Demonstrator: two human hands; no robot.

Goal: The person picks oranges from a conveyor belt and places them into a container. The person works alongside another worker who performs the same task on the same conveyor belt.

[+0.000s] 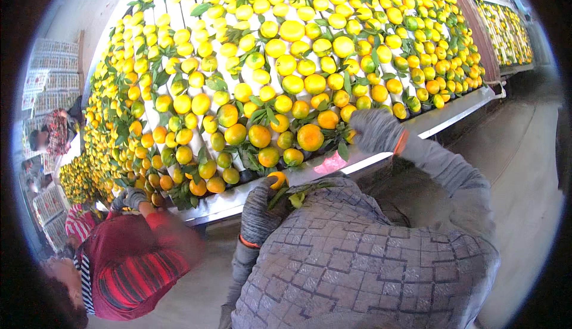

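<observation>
Yellow, orange and partly green citrus fruits (310, 137), many with leaves, lie in rows on a wide roller conveyor (292, 14). My left hand (261, 213), in a grey knit glove with an orange cuff, holds an orange citrus fruit (279, 180) near its fingertips, just off the conveyor's metal edge. Green leaves (296, 199) stick out beside that hand, against my patterned grey clothing. My right hand (375, 130), in a matching glove, is blurred over the conveyor's near edge, beside fruit and leaves. Whether it grips anything cannot be made out.
A metal ledge (223, 207) runs along the conveyor's near side, with a pink item (330, 163) on it. A co-worker in red (134, 257) works close on the left, with gloved hands at the fruit. Stacked plastic crates (56, 67) and other people are farther left. Another fruit-covered conveyor (505, 34) stands at right.
</observation>
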